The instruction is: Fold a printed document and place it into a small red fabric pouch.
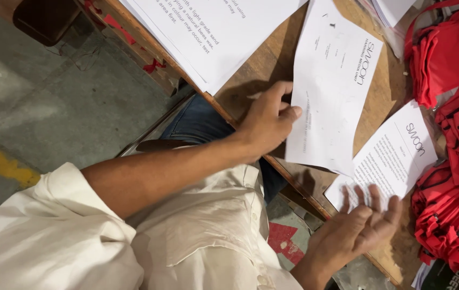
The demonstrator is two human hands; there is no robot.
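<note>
My left hand (269,122) reaches across my lap to the wooden table (262,64) and pinches the near edge of a long white printed sheet (332,80) between thumb and fingers. The sheet lies flat on the wood. My right hand (359,230) hovers at the table's near edge, palm up with its fingers spread, holding nothing. Its fingertips are just short of a second white printed sheet (396,157), which lies beside the first.
A stack of large printed white sheets (213,32) lies at the far left of the table. Heaps of red fabric bags with black trim (455,177) line its right side. The grey concrete floor (63,102) has a yellow line (1,161).
</note>
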